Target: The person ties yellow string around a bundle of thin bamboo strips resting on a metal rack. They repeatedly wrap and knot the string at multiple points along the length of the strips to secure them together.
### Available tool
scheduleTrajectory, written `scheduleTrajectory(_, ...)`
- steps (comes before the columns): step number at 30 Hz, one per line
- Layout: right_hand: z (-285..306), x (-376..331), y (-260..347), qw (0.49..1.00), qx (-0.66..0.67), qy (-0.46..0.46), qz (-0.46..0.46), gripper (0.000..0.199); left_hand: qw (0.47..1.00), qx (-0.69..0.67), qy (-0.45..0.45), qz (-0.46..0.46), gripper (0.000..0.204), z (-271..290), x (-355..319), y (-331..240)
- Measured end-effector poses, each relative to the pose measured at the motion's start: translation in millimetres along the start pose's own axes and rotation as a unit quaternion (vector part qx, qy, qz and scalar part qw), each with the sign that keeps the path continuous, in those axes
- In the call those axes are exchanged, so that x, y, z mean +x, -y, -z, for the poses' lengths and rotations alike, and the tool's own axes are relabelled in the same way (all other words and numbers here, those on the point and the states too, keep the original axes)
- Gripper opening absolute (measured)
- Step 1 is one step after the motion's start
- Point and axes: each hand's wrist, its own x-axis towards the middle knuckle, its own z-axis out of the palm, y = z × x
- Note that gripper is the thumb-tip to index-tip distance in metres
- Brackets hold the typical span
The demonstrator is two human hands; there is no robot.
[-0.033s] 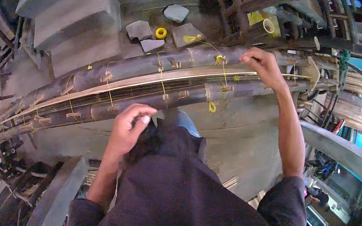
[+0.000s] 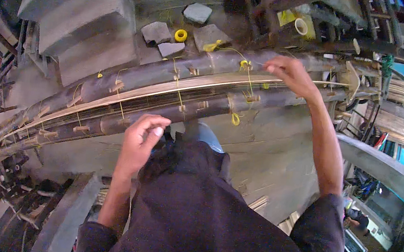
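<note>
Up top, right hand [image 2: 291, 74] fingers pinch a thin strip [image 2: 166, 87]; left hand [image 2: 142, 136] curls empty.

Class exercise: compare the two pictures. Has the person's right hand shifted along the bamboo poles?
No. The right hand sits at the same spot beside the yellow tie on the upper bamboo pole.

Two bare hands are counted: the left hand [image 2: 142, 136] and the right hand [image 2: 289, 73]. Two dark bamboo poles are recorded, an upper pole [image 2: 168, 71] and a lower pole [image 2: 173, 112]. One bundle of pale split strips [image 2: 155, 92] is noted between them. Four flat stone blocks [image 2: 156, 32] are counted. One yellow cord spool [image 2: 181, 35] is recorded.
</note>
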Motion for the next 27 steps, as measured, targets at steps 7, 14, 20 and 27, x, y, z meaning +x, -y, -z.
scheduleTrajectory(7,12,-49,-45,0.971,0.03,-0.21,-0.107,0.012,0.989,0.077,-0.12,0.042,0.019,10,1,-26)
scheduleTrajectory(14,-217,-89,60,0.741,0.611,0.152,-0.234,0.044,0.978,0.125,-0.168,-0.023,0.024,30,38,-18)
scheduleTrajectory(20,-152,-37,129,0.997,0.065,0.04,0.02,0.024,0.933,0.322,-0.01,-0.164,0.031,9,89,7)
scheduleTrajectory(27,-111,170,213,0.964,-0.079,0.08,0.242,0.039,0.887,0.397,-0.122,-0.203,0.027,-23,102,37)
